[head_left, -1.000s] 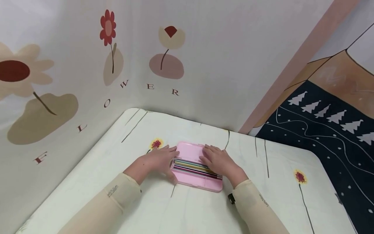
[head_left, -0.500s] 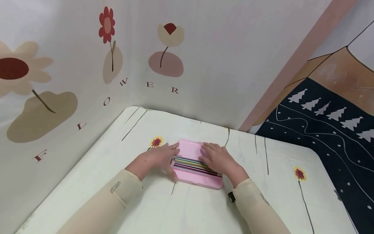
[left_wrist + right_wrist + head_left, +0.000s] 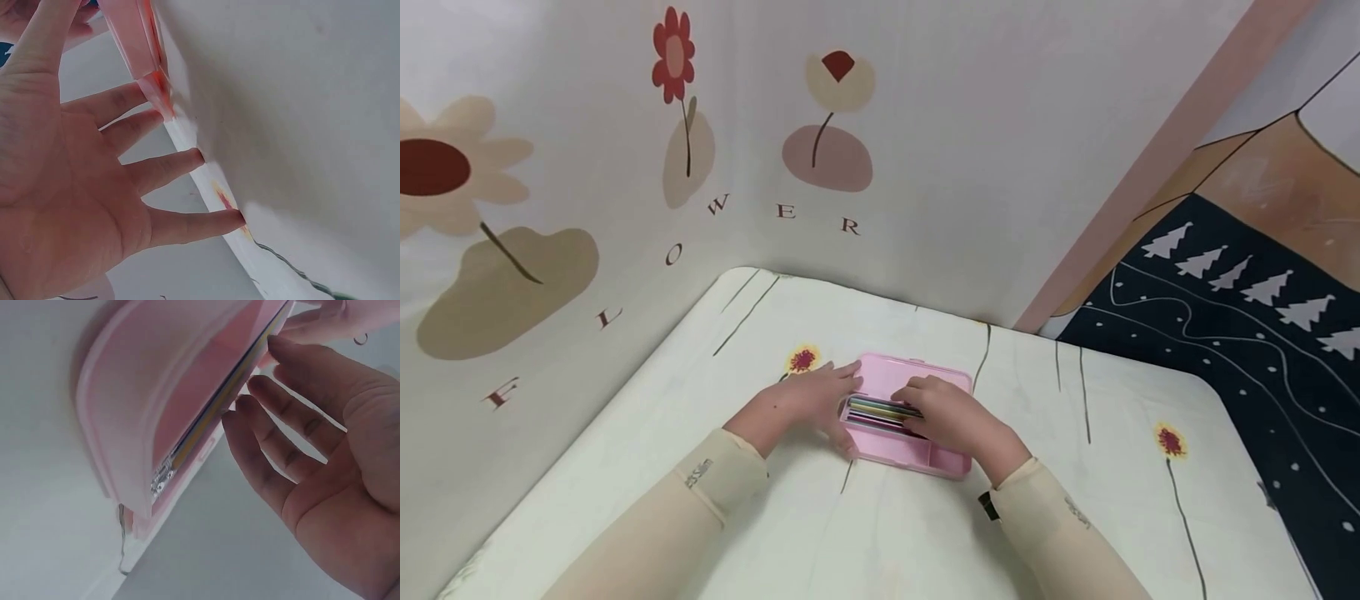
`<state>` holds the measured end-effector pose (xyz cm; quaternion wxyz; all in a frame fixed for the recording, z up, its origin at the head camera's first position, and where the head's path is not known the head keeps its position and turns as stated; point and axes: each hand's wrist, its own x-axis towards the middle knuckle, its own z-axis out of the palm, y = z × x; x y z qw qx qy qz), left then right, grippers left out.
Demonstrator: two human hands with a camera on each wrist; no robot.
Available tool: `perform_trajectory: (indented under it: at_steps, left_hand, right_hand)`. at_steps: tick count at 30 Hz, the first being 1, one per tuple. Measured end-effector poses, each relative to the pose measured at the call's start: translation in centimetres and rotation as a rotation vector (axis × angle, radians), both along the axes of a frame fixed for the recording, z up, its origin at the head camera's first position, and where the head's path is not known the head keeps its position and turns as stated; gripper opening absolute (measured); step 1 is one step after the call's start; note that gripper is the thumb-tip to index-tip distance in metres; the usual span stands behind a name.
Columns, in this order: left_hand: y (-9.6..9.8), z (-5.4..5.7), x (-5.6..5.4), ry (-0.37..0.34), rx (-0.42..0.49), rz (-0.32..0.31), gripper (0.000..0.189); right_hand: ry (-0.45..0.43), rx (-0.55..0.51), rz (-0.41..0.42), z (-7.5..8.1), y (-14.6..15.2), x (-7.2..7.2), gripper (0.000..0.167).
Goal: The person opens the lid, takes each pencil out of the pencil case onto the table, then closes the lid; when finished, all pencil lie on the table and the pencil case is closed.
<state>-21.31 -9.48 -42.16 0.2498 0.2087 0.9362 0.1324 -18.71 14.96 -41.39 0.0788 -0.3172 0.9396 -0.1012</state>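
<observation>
A pink pencil case lies open on the flower-print cloth, its lid folded back on the far side. Several pencils lie lengthwise in its tray. My left hand rests at the case's left end, thumb on the near side. Its fingers look straight and spread in the left wrist view, close to the pink case. Over the middle of the pencils, my right hand reaches in with slightly bent fingers. The right wrist view shows its thumb and fingertips at the pencils, with no clear grip. My right hand covers their right ends.
The white cloth with printed flowers spreads around the case. Behind and to the left, a pale wall hanging with flower prints meets the cloth. A dark hanging with white trees borders the right side.
My right hand has moved left from the lid's right part to the middle of the pencils, baring the lid's right end. My left hand has stayed at the case's left end.
</observation>
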Motion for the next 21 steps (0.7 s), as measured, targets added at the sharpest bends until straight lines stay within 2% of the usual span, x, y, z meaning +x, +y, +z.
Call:
perform_trajectory:
  at_steps: [7,15,21]
  left_hand:
    - [-0.2,-0.3,-0.2,0.006,-0.002,-0.02,0.122]
    - [-0.1,-0.1,-0.3,0.029,-0.024,-0.054,0.124]
    - [-0.1,-0.1,-0.3,0.022,-0.022,-0.044,0.124]
  right_hand:
    - [0.068,-0.003,0.056,-0.4,-0.5,0.1,0.025]
    - [0.088,0.023,0.054,-0.7,-0.8,-0.1,0.023]
    - [0.119,0.057,0.068,-0.7,-1.3,0.1,0.027]
